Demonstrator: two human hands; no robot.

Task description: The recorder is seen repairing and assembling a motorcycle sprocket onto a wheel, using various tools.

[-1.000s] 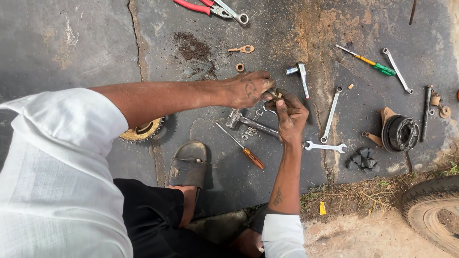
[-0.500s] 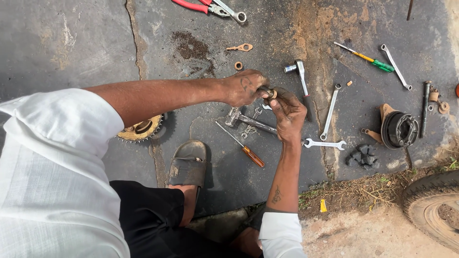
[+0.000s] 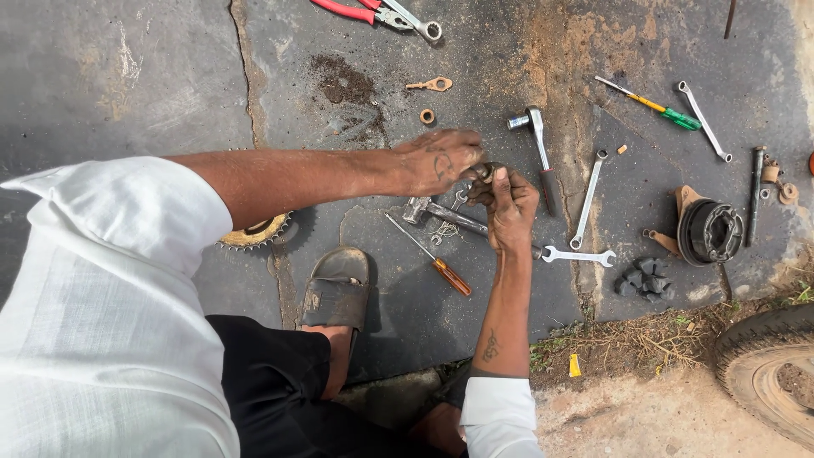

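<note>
Two hands are meeting over dark, stained pavement, working on one small part. Going left to right: a yellowish toothed sprocket [image 3: 254, 231] is lying half under the left forearm, and a sandalled foot [image 3: 337, 288] is resting just below it. A screwdriver with an orange handle [image 3: 428, 254] is lying diagonally beside the sandal, with a hammer [image 3: 445, 212] just above it. The left hand [image 3: 441, 159] is reaching in from the left, its fingers curled together and pinching a small round metal part [image 3: 486, 172] at their tips. The right hand [image 3: 509, 203] is coming up from below, its fingers bent and closing on the same part from the other side, so the part is sitting between the two sets of fingertips, mostly covered; its exact shape cannot be told. Just right of the hands, a ratchet wrench [image 3: 536, 140] is lying near a long spanner [image 3: 588, 199], and a shorter spanner [image 3: 578, 254] is lying crosswise below. Farther right, a black drum-shaped part [image 3: 710, 231] is sitting near a green-handled screwdriver [image 3: 653, 106]. Red-handled pliers [image 3: 373, 13] are lying at the top edge.
</note>
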